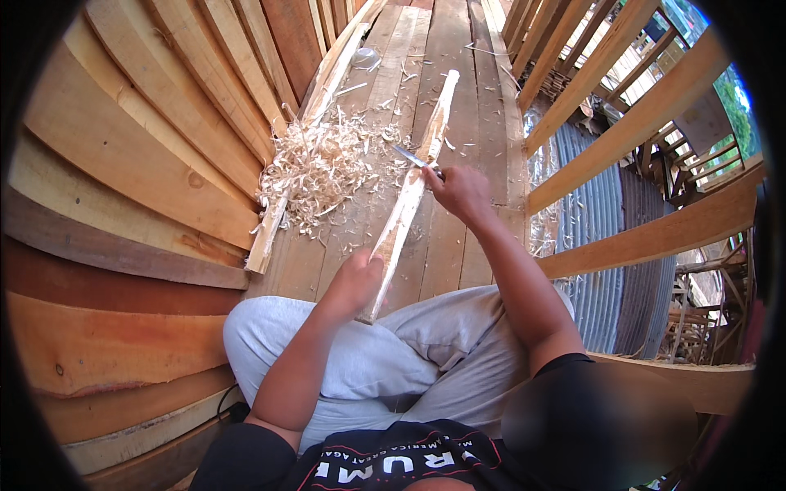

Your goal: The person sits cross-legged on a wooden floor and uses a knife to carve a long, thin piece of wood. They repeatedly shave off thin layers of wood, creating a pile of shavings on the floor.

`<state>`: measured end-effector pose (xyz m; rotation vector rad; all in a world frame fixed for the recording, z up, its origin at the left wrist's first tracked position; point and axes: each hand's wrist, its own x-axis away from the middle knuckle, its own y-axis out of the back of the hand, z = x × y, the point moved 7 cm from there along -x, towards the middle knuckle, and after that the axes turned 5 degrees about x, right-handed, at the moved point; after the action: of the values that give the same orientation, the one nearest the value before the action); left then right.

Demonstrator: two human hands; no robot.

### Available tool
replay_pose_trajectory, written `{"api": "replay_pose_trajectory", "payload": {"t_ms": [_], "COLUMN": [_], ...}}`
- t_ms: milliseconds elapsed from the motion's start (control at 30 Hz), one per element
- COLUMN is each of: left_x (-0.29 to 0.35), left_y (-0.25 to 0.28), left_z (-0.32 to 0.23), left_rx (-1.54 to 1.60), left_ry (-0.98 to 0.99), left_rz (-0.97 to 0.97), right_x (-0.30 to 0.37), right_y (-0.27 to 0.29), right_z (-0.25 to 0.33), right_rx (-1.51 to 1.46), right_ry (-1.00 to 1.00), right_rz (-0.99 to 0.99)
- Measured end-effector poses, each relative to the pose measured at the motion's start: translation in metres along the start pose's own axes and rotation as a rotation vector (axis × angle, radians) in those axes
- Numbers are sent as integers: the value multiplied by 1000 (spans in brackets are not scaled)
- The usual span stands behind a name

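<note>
A long pale stick of carved wood (403, 214) slants away from my lap toward the far planks, its far end whittled narrow. My left hand (357, 282) is closed round its near end, just above my crossed legs. In my right hand (458, 190) is a knife (409, 156), gripped by its dark handle. The blade lies across the stick around its middle, pointing to the left. Some darker, rougher surface shows on the wood just beyond the blade.
Curled wood shavings (323, 168) are heaped on the plank floor (458, 254) to the left. A narrow board (268, 233) runs beside the plank wall (139, 147). A small clear round container (365, 58) sits farther off. Wooden railing slats (630, 102) stand right, above corrugated metal roofing (594, 237).
</note>
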<state>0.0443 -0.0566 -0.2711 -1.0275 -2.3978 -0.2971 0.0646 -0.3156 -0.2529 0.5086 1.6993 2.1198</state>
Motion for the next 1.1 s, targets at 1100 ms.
{"api": "replay_pose_trajectory", "payload": {"t_ms": [1100], "left_x": [13], "left_y": [6], "left_z": [-11], "left_rx": [-231], "left_ry": [39], "left_rz": [-47], "right_x": [-5], "right_y": [-44], "right_z": [-16], "right_rx": [-465], "right_ry": [-318], "right_rz": [278]}}
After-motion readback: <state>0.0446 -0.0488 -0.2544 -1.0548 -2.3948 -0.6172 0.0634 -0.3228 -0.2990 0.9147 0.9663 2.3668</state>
